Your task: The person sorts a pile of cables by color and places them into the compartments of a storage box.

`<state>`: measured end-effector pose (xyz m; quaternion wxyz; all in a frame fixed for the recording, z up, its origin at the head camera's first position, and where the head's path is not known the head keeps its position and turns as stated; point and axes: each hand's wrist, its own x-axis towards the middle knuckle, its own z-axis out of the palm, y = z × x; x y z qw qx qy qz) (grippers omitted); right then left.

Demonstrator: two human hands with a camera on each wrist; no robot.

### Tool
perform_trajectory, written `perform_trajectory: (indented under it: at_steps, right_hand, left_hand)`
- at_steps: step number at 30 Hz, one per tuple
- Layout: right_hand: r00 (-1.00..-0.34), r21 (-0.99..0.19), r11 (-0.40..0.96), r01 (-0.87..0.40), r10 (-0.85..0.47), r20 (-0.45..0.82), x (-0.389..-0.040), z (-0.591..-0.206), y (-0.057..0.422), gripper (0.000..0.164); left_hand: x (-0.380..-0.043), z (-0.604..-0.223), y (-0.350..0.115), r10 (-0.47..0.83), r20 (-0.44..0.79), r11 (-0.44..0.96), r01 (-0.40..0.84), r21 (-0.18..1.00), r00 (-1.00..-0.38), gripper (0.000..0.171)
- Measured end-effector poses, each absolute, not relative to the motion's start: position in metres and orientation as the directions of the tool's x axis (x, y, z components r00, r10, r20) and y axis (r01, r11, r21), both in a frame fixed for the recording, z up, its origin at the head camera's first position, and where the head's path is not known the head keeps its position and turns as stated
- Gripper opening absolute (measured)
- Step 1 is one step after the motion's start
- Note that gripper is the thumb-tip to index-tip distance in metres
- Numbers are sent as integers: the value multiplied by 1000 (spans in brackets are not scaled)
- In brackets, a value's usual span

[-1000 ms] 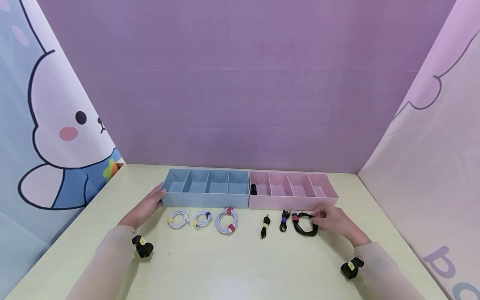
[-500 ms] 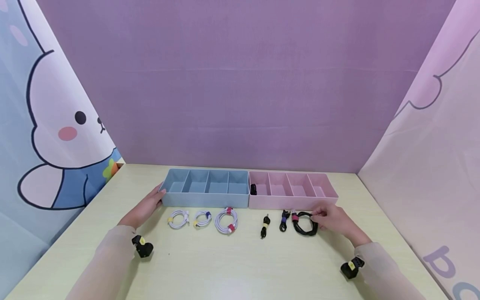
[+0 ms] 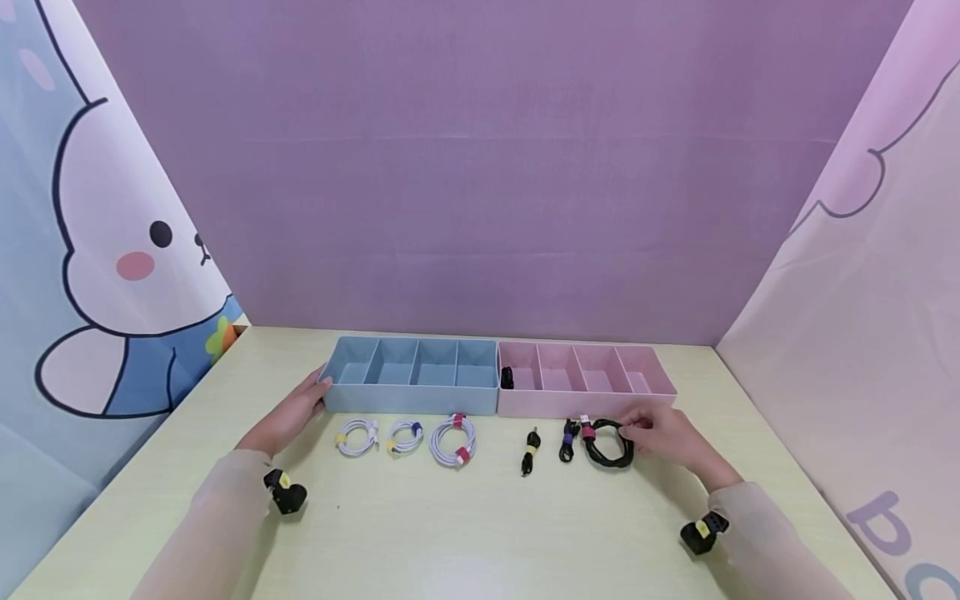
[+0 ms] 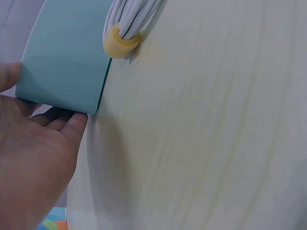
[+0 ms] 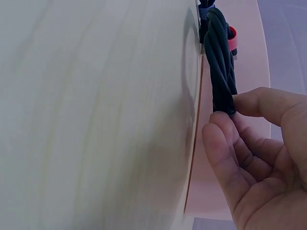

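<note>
My right hand (image 3: pixel 660 433) pinches the right side of a coiled black cable (image 3: pixel 590 450) with a red tie. The right wrist view shows the coil (image 5: pixel 218 57) edge-on between thumb and fingertips, its shadow on the table beside it. Behind the coil stands a pink divided box (image 3: pixel 540 406). At the far left, my left hand (image 3: pixel 288 412) holds the end of a blue divided box (image 3: pixel 408 400), thumb on the front by the corner and fingers against the end. To its left stand two smaller black cables, one purple-tied (image 3: pixel 567 442) and one yellow-tied (image 3: pixel 530 452).
Three coiled white cables (image 3: pixel 406 437) lie before the blue box. A black cable bundle (image 3: pixel 507 378) sits in the pink box's leftmost compartment. The boxes touch end to end, near a purple backdrop (image 3: pixel 480 183). Pale tabletop (image 3: pixel 465 533) stretches in front.
My right hand has shifted the black coil slightly left and up in the head view. My left hand stays on the blue box.
</note>
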<state>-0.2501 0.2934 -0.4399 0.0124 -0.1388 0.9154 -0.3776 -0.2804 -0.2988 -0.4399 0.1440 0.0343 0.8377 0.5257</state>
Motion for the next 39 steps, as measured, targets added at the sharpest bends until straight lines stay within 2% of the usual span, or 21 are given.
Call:
perform_trajectory:
  at_steps: [25,39]
  right_hand:
    - [-951,-751,611,-253,-301,75,-251,-429,287,19]
    - [-943,-714,631,-301,-307,127,-252,-418,275,18]
  left_hand:
    - [-280,-440,-298,207,-204,446,-93,890,-957,68]
    - [-280,-440,-298,206,-209,443,-100,891,-956,69]
